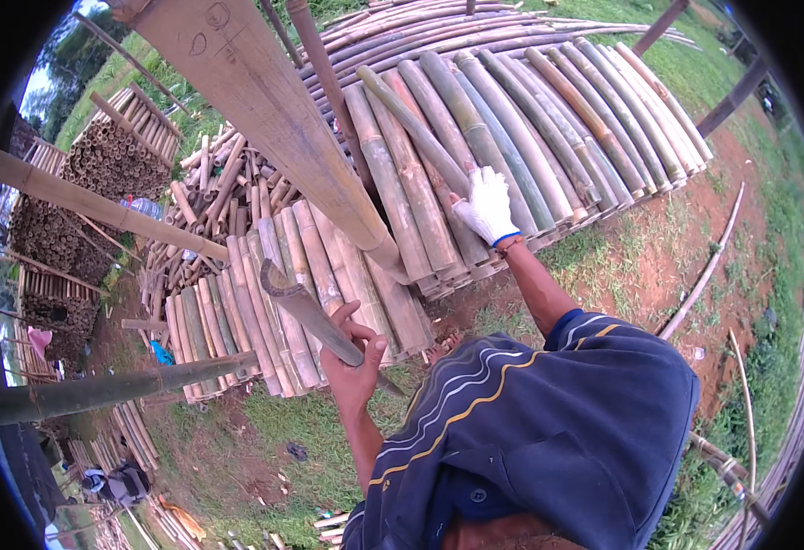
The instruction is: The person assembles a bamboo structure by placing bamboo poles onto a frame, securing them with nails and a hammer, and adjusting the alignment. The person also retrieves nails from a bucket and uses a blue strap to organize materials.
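Observation:
My left hand (354,359), bare, is closed around a greyish, trough-shaped length of split bamboo (306,310). Its upper end shows a C-shaped rim, and its lower end tapers past my palm. On the larger stack of cut bamboo (549,137), my right hand (488,203) wears a white glove with a blue cuff. Its thumb and fingers sit either side of the near end of a bamboo pole (416,121). That pole lies slantwise over the others. Part of this grip is hidden by the glove.
A thick upright bamboo post (274,119) rises beside the stacks, with a horizontal bamboo rail (99,202) at left. A lower bamboo stack (237,307) adjoins the larger one. Loose offcuts (228,188) lie heaped behind it. One long pole (709,261) lies on the ground at right.

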A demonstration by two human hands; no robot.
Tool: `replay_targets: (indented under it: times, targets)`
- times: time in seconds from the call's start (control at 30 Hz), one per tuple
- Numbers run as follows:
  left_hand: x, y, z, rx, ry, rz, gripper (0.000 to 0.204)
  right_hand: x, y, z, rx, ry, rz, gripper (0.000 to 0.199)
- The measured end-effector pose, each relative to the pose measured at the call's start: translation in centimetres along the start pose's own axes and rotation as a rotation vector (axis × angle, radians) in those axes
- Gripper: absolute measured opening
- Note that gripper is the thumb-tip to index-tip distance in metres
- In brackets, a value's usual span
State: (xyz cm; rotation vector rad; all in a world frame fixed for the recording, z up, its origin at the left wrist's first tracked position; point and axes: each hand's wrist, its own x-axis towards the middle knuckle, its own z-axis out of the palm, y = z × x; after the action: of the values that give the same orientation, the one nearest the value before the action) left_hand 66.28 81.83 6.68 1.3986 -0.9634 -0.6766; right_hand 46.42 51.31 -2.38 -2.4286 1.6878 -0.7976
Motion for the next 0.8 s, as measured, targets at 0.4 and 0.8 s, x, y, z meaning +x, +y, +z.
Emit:
replay_targets:
  times: [0.4, 0.8]
  targets:
    - [11.8, 1.6, 15.5, 0.181, 0.024, 0.357, 0.118, -11.4, 3.1, 2.1, 1.545, -0.518, 0.438, 0.045]
    - [-32.7, -23.0, -22.8, 0.74, 0.381, -0.806, 0.058, 1.6, -2.9, 6.2, 0.194, -0.439, 0.212, 0.052]
